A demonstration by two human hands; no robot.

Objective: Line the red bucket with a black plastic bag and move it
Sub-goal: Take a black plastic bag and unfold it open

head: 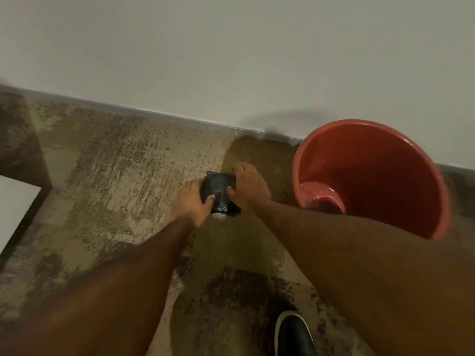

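Observation:
A red bucket (372, 176) stands upright on the floor at the right, close to the wall, with nothing lining its inside. In front of me, left of the bucket, I hold a small folded black plastic bag (218, 190) with both hands. My left hand (191, 201) grips its left edge with the thumb on top. My right hand (248, 187) grips its right edge. The bag is folded into a flat square and hangs above the floor.
The floor (115, 176) is mottled brown and beige carpet-like surface meeting a white wall (231, 60) along a grey skirting. A white object with a dark edge (15, 209) sits at the left. My dark shoe (293, 335) shows at the bottom.

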